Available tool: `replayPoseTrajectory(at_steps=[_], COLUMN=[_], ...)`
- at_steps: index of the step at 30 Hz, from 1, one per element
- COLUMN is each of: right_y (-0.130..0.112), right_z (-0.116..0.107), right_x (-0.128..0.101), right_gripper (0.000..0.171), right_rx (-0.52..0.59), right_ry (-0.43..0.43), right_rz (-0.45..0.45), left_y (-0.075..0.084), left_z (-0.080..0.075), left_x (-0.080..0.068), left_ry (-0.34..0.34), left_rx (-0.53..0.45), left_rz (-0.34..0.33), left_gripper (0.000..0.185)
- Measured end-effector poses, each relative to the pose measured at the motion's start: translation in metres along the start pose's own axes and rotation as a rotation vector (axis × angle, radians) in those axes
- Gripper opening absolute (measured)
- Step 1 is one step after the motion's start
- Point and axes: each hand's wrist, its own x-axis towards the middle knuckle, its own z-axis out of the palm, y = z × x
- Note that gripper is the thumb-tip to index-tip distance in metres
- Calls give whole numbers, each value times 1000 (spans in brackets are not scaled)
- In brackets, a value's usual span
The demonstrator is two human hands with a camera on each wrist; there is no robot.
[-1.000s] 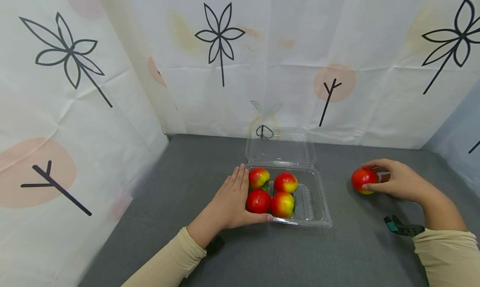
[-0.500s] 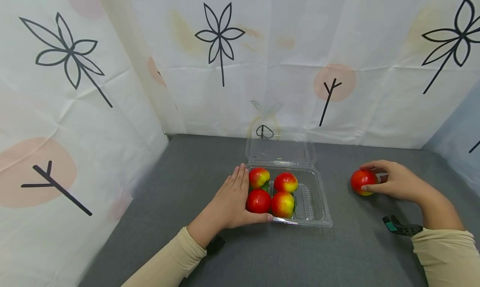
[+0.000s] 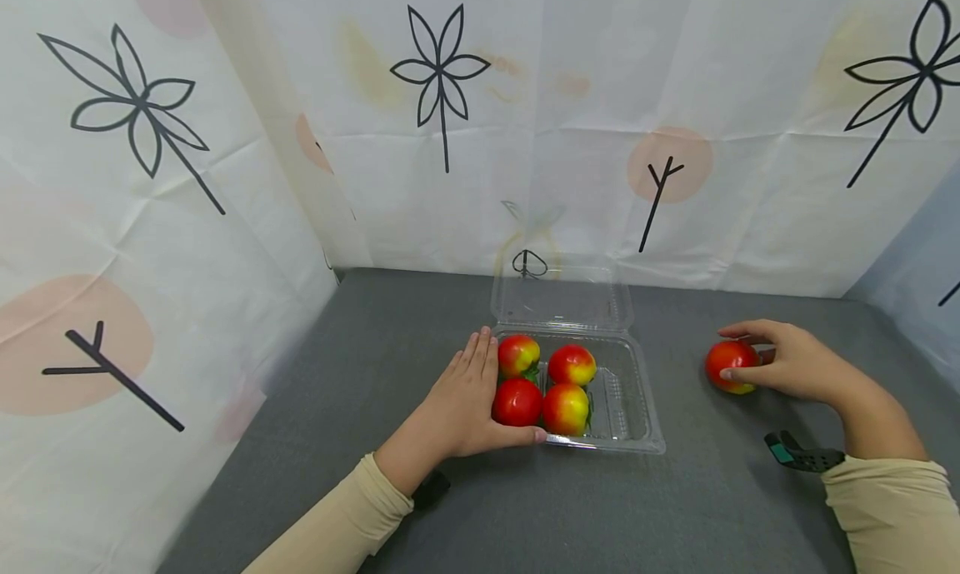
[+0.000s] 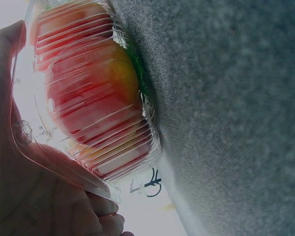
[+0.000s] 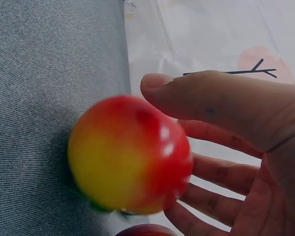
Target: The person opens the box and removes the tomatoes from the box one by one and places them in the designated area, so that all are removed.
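No readable text anywhere in these shots

Looked over all three views and there's no lettering, brand, number or label to read. The only marks are prints on the white backdrop (image 3: pixel 570 99): black line-drawn leaf shapes and little Y-shaped twigs on pinkish circles, which are drawings, not writing. The clear box (image 3: pixel 633 407) has no sticker or embossed wording I can make out, and up close in the left wrist view it's just ribbed plastic (image 4: pixel 96 115). The fruit (image 5: pixel 130 155) is bare too, no sticker on it.
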Motion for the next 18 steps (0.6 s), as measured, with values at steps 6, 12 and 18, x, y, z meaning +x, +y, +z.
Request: replayPoseTrajectory(at_steps=[6,12,18], right_y=[1,1,1], right_z=[-2,-3,-4], right_x=[-1,-2,-2], right_gripper=[62,63,62], right_rx=[12,34,29], right_ry=[-12,-26,-21], right_rz=[1,3,-4], left_y=[0,0,0], left_z=[0,0,0], left_x=[0,0,0], left_ry=[0,-2,-4], left_rx=[5,3,0], left_rz=[5,2,-1], left_gripper=[132,132,132])
